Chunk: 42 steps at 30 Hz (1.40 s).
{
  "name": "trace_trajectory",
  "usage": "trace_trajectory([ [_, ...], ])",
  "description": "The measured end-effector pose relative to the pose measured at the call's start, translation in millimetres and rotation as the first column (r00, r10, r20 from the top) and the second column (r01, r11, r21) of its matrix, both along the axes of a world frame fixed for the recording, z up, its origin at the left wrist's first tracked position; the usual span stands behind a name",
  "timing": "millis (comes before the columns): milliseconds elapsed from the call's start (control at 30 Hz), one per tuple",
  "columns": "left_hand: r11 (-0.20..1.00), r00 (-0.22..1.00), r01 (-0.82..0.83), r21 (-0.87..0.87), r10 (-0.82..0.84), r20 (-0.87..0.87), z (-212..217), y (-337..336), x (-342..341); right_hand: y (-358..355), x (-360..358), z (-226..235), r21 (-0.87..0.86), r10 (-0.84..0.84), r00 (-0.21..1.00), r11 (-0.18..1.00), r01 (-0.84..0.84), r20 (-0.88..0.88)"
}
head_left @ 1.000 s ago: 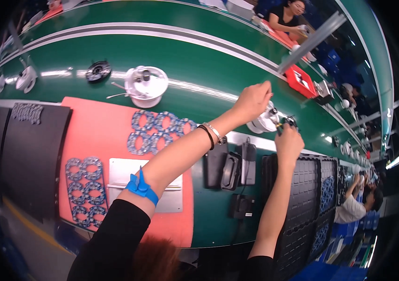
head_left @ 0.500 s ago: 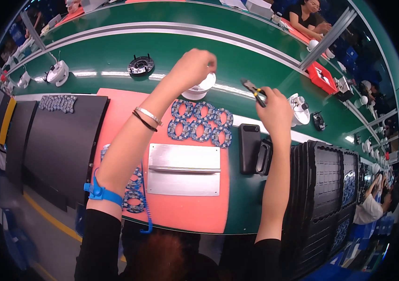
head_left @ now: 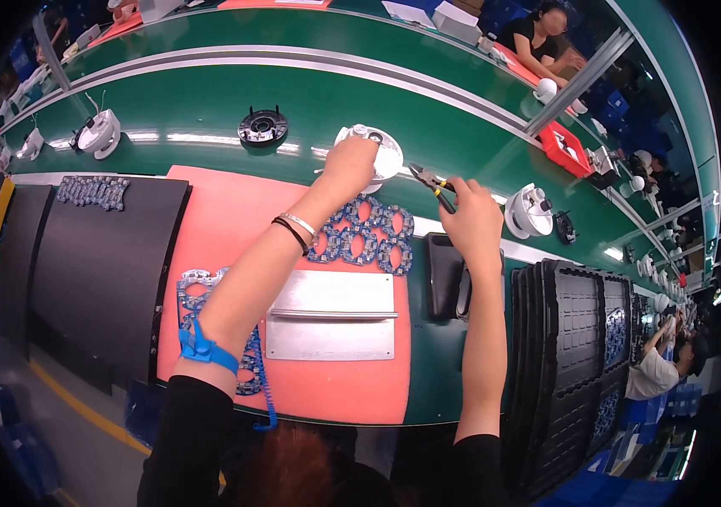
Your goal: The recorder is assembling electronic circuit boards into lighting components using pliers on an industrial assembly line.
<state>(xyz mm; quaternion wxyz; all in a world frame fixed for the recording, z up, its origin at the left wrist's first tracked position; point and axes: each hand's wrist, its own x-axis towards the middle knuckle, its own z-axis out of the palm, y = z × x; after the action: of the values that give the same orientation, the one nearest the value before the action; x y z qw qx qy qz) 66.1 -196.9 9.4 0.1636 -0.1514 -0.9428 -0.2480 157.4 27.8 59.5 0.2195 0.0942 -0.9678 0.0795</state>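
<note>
While right hand (head_left: 472,216) had fingers clamped on pliers (head_left: 434,183), left hand (head_left: 350,164) overlapped white housing (head_left: 389,159), finger grip impossible to tell; careless leftward swing risked scratching housing.

At 7 o'clock a metal plate (head_left: 331,338) with a ridge across it lies flat on a pink mat (head_left: 360,393). A black panel (head_left: 107,270) fills 9 o'clock, and a yellow line (head_left: 90,411) crosses the floor at 8. Near 3 o'clock sits a black case (head_left: 442,283); black trays (head_left: 576,304) are stacked at 4, with a person in a pale top (head_left: 652,378) beyond. A red bin (head_left: 559,150) stands at 2 o'clock, a white box (head_left: 458,24) and a co-worker in black (head_left: 523,35) at 1.
</note>
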Motion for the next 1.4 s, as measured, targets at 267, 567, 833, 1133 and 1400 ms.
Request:
trace_trajectory([
  [267, 0.964, 0.992, 0.052, 0.259, -0.080, 0.101, 9.7, -9.8, -3.0, -3.5, -2.6, -16.6, 0.028, 0.027, 0.999, 0.999, -0.028, 0.044],
  [567, 0.923, 0.981, -0.004, 0.384, -0.071, 0.182, 15.9, 5.0, -0.2, -31.4, -24.2, -21.1, 0.165, -0.041, 0.990, 0.986, 0.018, 0.135],
  [833, 0.913, 0.977, 0.025, 0.406, -0.109, 0.184, 16.4, 21.1, 2.8, -26.5, -26.2, -21.4, 0.106, -0.071, 0.971, 0.993, 0.048, 0.226],
  [1133, 0.889, 0.994, 0.045, 0.456, -0.083, 0.064, 41.7, 26.4, 21.7, -17.7, -20.8, -18.4, 0.059, -0.163, 0.968, 0.986, 0.155, 0.192],
  [1400, 0.952, 0.875, 0.250, 0.176, -0.144, -0.461, 165.6, -71.0, 160.5, -32.1, 19.4, 41.1, -0.168, -0.083, 0.993, 0.983, 0.067, -0.089],
])
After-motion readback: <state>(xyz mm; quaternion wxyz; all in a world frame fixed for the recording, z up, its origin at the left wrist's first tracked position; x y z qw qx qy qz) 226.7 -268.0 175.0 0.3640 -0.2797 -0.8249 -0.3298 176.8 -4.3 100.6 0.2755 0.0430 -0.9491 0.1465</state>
